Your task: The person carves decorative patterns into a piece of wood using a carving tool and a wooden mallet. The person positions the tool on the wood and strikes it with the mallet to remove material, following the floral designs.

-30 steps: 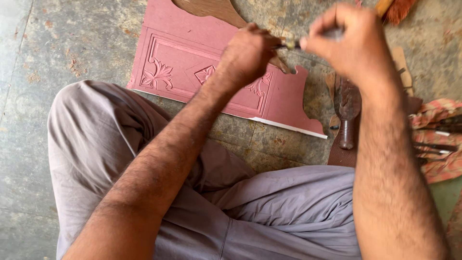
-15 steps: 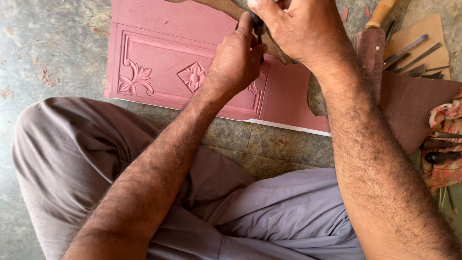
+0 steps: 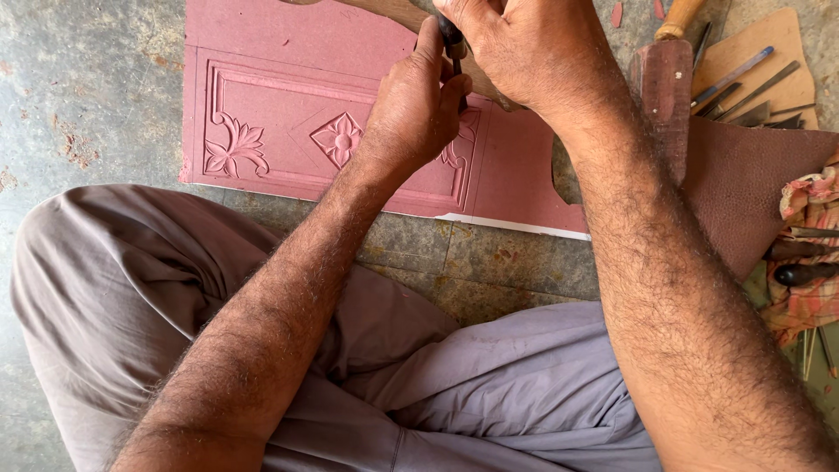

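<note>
Both hands met at the far edge of the pink carved panel (image 3: 288,52), over its right-hand part. His left hand (image 3: 411,109) lay curled, fingers folded in and thumb raised, steadying a thin dark chisel (image 3: 453,44) whose shaft ran down between thumb and forefinger toward the board. His right hand (image 3: 516,48) was closed around the upper end of that same tool, gripping it from above, so that only a short dark stretch showed between the two fists. Where the tip met the surface I could not tell, since the left hand's knuckles covered it.

That panel lay flat on the stone floor (image 3: 87,105) in front of his crossed legs, which were clad in loose grey trousers (image 3: 489,385). A raised rectangular border was cut into it, with a leafy flower (image 3: 232,149) in the near left corner and a diamond with a small rosette (image 3: 338,138) nearer the middle, just beside the left wrist. Its near edge showed pale along the right side.

To the right, beyond the right forearm, a reddish-brown wooden block (image 3: 666,83) stood close against a brown leather sheet (image 3: 752,192). Farther off, on a tan board (image 3: 760,39), several slim metal carving tools (image 3: 743,79) lay side by side, and one wooden handle (image 3: 680,16) poked in from the top. A checked cloth (image 3: 808,306) at the far right edge held more dark-handled tools.
</note>
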